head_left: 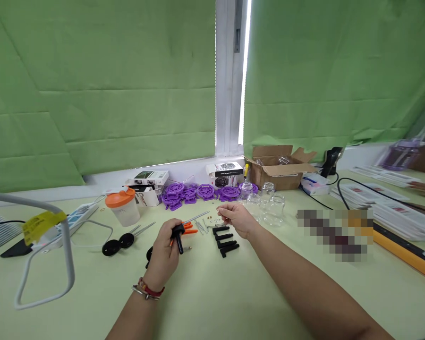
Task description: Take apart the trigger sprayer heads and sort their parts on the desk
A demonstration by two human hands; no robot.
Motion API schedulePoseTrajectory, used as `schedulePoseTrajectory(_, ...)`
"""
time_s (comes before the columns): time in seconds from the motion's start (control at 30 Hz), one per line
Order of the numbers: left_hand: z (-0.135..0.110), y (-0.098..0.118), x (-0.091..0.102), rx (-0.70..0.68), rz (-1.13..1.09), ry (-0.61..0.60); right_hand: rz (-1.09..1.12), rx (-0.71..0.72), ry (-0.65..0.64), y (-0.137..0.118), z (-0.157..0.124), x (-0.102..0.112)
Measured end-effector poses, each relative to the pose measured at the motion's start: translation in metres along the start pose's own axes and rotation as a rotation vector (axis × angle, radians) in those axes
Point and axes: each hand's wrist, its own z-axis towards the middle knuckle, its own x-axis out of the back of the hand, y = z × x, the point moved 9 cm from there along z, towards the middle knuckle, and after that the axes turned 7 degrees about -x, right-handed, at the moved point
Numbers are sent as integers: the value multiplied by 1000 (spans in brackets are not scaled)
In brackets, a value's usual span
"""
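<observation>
My left hand (165,255) is closed round a black plastic part (178,230) with a thin metal rod (197,217) pointing up to the right. My right hand (235,218) is pinched at the fingertips above small brass-coloured bits (209,217); what it holds, if anything, is too small to make out. Between the hands lie silver pins (200,227), a row of springs (216,225) and orange plastic pieces (190,228). Several black L-shaped parts (225,234) are lined up just below my right hand. Black discs with metal rods (126,240) rest left of my left hand.
Purple plastic wheels (205,191) are heaped at the back, with glass jars (276,208) and a cardboard box (278,174) to their right. An orange-lidded cup (122,208), power strip (80,213) and grey bent tube (69,259) are leftward. White packs (386,208) lie far right.
</observation>
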Motion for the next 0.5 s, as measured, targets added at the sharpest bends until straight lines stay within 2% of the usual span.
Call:
schedulePoseTrajectory(0.1, -5, 4, -19, 29, -174, -120, 130, -48, -45, 2, -26, -6)
schedulePoseTrajectory(0.23, -11, 3, -29, 76, -281, -173, 190, -104, -28, 11, -49, -6)
schedulePoseTrajectory(0.5, -19, 0, -41, 111, -320, -254, 304, -79, 41, 23, -61, 1)
